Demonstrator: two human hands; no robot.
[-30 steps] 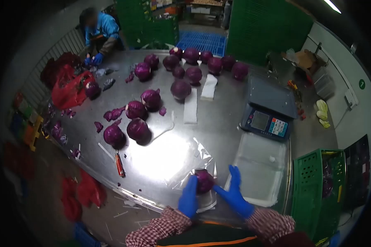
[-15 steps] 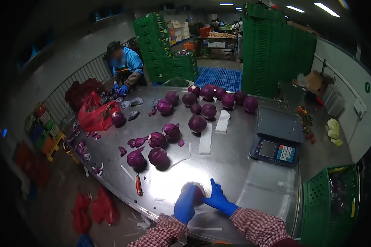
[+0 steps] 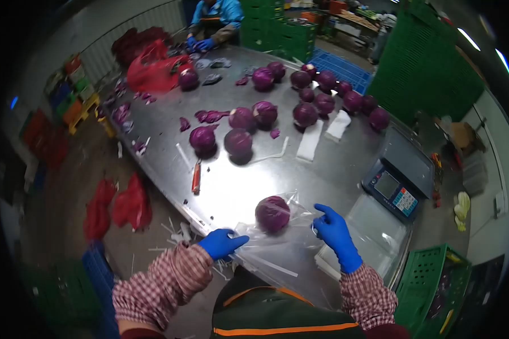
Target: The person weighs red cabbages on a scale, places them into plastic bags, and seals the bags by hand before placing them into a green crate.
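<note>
A purple cabbage sits on clear plastic film near the table's front edge. My left hand, in a blue glove, is closed at the film's left side, with fingers pressed together on its edge. To the right of the cabbage, my right hand, also blue-gloved, has its index finger stretched out, and the film's right edge lies by its fingertips. What the curled fingers of that hand hold, if anything, is too small to make out. An orange-red cutter lies left of the cabbage.
More cabbages stand across the metal table. White strips lie among them. A scale and stacked clear sheets are at the right, a green crate beyond. A co-worker's gloved hands are at the far left.
My hands have moved apart and off the cabbage, which now stands uncovered on the film. The view has tilted down and turned, so the table appears shifted.
</note>
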